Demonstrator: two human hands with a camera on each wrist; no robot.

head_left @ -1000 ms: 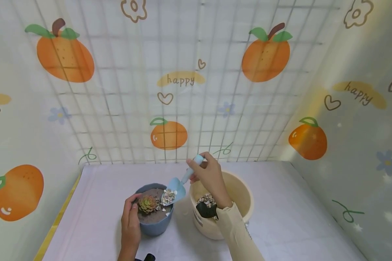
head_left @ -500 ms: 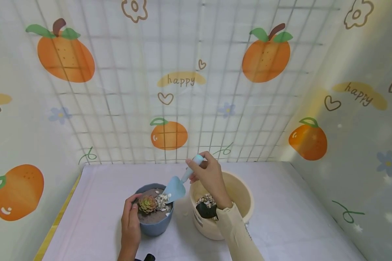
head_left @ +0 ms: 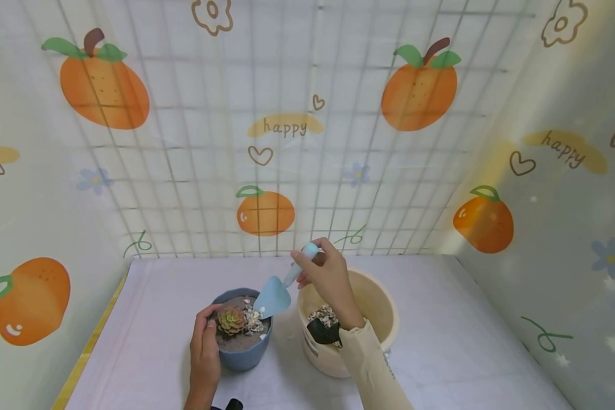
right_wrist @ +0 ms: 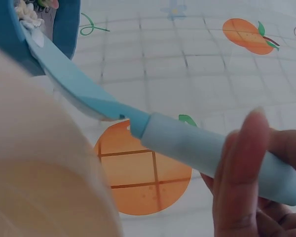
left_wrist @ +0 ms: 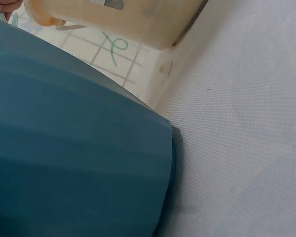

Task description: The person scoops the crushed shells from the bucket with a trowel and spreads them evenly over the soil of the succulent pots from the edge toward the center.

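A small light-blue trowel (head_left: 274,296) is held by its handle in my right hand (head_left: 328,276). Its blade slopes down over the right rim of a blue flowerpot (head_left: 243,357), tip at a heap of pale stone chips (head_left: 253,322). A rosette succulent (head_left: 231,320) stands in the pot's soil beside the chips. My left hand (head_left: 205,347) holds the pot's left side, fingers around the wall and rim. In the left wrist view the blue pot wall (left_wrist: 79,133) fills much of the picture. Fingers and thumb pinch the trowel handle (right_wrist: 187,143) in the right wrist view.
A cream bucket (head_left: 384,302) stands right of the pot, under my right forearm. Inside it lie more stone chips (head_left: 324,313); a black wrist camera (head_left: 324,331) partly covers them. A white cloth (head_left: 174,279) covers the table, with a printed curtain (head_left: 287,165) over a grid behind.
The trowel blade has tipped over, and the stone chips it carried have slid onto the soil beside the succulent. My left hand and the pot have stayed in place.
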